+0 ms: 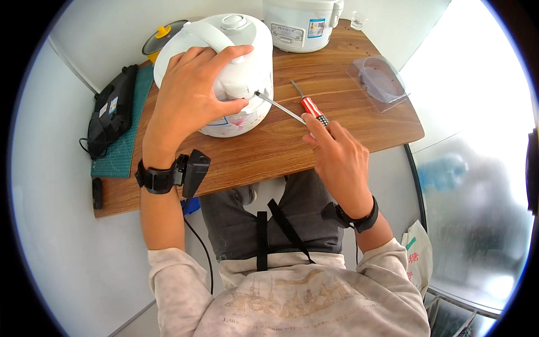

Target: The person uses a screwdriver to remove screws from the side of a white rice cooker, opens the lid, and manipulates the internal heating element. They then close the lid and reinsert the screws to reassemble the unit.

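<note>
A white rice cooker [251, 38] with a floral print low on its side stands at the table's far left. My left hand [188, 98] grips its upper front, thumb and fingers spread around the raised part by the carrying handle. In my right hand [343, 160] is a screwdriver [285, 109], its handle mostly covered by my curled fingers. The long metal shaft slants up to the left, and the dark tip meets the cooker's side just right of my left thumb. A second screwdriver [310, 105], with a red-and-white striped handle, lies on the table beyond my right hand.
Another white rice cooker [302, 28] stands at the back. A clear plastic tray [383, 81] lies at the right, below a small clear cup [358, 21]. Leftward, a black device [115, 106] rests on a green cutting mat [124, 156]; a lidded yellow pot [150, 53] is behind.
</note>
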A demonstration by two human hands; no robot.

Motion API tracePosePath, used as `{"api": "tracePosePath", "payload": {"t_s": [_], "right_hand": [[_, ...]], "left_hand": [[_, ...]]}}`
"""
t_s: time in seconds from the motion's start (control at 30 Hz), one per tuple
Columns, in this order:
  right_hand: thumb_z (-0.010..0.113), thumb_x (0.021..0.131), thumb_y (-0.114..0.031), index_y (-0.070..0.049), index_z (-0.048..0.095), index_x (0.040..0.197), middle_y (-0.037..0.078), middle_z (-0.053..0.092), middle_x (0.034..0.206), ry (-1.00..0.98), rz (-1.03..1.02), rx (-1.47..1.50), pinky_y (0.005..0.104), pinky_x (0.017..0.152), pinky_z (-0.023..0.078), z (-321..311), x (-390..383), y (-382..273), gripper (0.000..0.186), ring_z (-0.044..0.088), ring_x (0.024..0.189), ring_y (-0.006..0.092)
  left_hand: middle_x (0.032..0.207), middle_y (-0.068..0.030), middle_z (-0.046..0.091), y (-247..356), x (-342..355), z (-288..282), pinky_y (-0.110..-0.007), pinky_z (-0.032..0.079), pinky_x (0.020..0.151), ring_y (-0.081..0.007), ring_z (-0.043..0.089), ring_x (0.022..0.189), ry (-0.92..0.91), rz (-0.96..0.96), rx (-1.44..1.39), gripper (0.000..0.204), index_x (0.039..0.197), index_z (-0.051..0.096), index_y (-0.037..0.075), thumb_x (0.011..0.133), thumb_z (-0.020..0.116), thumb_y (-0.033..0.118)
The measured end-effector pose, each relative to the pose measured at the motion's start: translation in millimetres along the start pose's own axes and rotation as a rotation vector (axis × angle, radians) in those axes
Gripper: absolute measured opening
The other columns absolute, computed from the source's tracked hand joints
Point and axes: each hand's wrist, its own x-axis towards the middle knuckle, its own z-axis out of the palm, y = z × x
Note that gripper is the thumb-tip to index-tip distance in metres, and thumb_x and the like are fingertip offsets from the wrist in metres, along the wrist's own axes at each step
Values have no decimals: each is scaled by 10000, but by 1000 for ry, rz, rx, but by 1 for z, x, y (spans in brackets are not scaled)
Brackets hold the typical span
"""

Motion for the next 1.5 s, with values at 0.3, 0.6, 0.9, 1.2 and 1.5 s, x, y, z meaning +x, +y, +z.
{"api": "tracePosePath", "payload": {"t_s": [0.3,0.6,0.9,1.2,1.5], "right_hand": [[436,1108,-328,-81,594,1261,18,536,720,-492,697,1543,254,502,388,9,-20,-17,330,496,562,76],[411,1114,-432,-103,550,1263,3,530,747,-570,750,1822,229,466,365,17,-22,-34,386,476,548,67],[404,1116,-440,-115,545,1255,0,535,757,-534,758,1754,219,467,358,21,-25,-40,380,475,547,60],[411,1114,-438,-105,543,1251,14,543,747,-531,794,1865,228,459,364,20,-24,-44,384,474,528,76],[413,1116,-411,-82,503,1271,43,531,786,-530,833,2292,249,464,379,22,-29,-51,374,463,552,106]], "left_hand": [[1187,-95,658,-2,0,-3,-435,396,1087,-313,561,1195,-20,48,-8,915,1455,529,302,617,893,239],[1224,-100,650,-2,-1,-5,-440,384,1105,-322,554,1215,-60,23,-37,1012,1469,503,311,560,923,169],[1275,-82,657,-3,-2,-3,-439,378,1109,-316,544,1244,-56,28,-29,995,1464,510,306,564,918,185],[1297,-80,660,-4,-2,-2,-433,378,1107,-312,547,1253,-30,31,-30,988,1456,524,301,557,921,191],[1274,-79,671,-3,-4,0,-436,376,1096,-308,556,1241,-1,47,-36,979,1450,539,294,552,913,182]]}}
